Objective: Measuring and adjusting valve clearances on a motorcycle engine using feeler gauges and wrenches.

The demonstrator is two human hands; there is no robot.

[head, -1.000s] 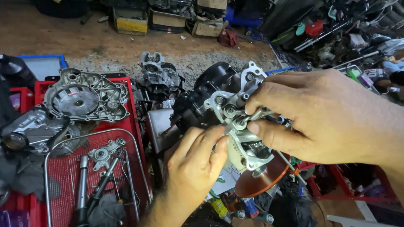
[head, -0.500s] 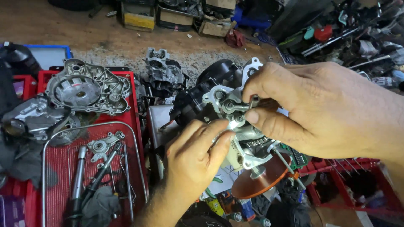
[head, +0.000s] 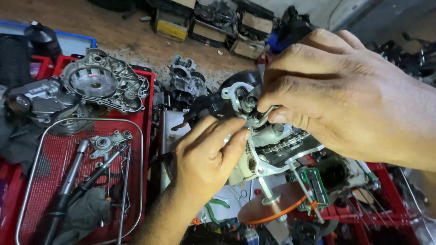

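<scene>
A silver metal engine assembly [head: 277, 149] with a visible chain sits in the middle of the view, above an orange disc [head: 272, 206]. My left hand [head: 206, 159] grips its left side, thumb and forefinger pressed against the casting. My right hand [head: 336, 95] comes in from the right and pinches a small metal part [head: 252, 106] at the top of the assembly between thumb and fingers. What lies under my right palm is hidden.
A red crate [head: 147, 104] at left holds a grey engine case [head: 102, 86], a wire rack [head: 81, 181] and long tools. Another casting [head: 186, 81] lies on the dirt floor behind. Boxes [head: 247, 45] stand at the back. Red trays with spokes [head: 372, 213] sit at right.
The view has moved closer to the assembly. My right hand has shifted up onto the top of it, and my left hand keeps its grip on the left side.
</scene>
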